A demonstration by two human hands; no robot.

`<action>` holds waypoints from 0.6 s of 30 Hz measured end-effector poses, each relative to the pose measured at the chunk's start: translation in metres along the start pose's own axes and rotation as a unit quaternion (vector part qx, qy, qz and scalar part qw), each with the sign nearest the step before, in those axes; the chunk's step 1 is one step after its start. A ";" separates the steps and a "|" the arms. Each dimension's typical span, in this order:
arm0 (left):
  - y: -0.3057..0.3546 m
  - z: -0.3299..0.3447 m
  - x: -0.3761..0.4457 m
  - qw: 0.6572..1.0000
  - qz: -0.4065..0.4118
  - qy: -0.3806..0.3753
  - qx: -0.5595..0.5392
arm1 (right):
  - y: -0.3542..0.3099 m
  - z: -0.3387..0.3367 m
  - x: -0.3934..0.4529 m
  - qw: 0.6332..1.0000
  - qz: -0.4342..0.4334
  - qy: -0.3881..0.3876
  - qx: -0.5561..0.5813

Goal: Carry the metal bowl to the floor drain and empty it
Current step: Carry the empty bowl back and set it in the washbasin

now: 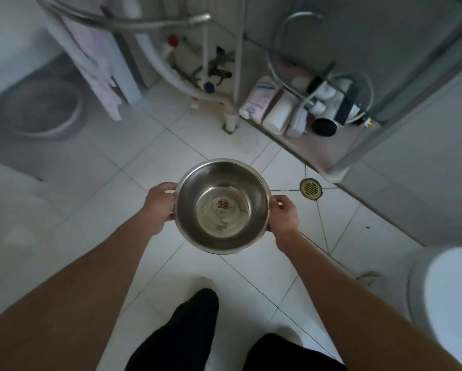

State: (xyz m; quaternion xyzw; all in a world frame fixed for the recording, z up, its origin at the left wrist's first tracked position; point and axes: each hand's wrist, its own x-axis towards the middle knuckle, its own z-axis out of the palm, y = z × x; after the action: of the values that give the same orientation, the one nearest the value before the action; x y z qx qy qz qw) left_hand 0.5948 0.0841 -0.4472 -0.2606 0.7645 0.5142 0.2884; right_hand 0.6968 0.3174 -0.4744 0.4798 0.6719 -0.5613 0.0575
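Head view: two hands, left hand point(158, 207) and right hand point(284, 215), grip one metal bowl point(222, 206); one floor drain point(310, 187).

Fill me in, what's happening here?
A person stands on a white tiled bathroom floor, holding a metal bowl level with both hands, left hand and right hand each with a grip on opposite sides of the rim. A little liquid sits in the bottom. The brass floor drain is just ahead and to the right of the bowl, so nothing has been poured out yet.
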 end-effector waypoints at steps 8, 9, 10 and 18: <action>0.100 -0.203 -0.169 0.989 -0.010 0.104 -0.104 | -0.192 0.036 -0.181 0.990 -0.072 -0.113 -0.034; 0.110 -0.222 -0.189 0.986 -0.004 0.116 -0.116 | -0.211 0.038 -0.202 0.988 -0.083 -0.121 -0.037; 0.125 -0.245 -0.212 0.983 0.002 0.128 -0.129 | -0.236 0.040 -0.225 0.986 -0.091 -0.135 -0.039; 0.206 -0.354 -0.308 0.970 0.042 0.171 -0.168 | -0.366 0.047 -0.339 0.972 -0.135 -0.180 -0.067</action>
State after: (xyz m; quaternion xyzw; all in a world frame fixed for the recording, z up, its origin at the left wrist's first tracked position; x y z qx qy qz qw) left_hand 0.6052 -0.1466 0.0099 -0.3572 0.7151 0.5950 0.0836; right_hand 0.5961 0.1156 -0.0274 0.2709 0.7452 -0.5946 0.1334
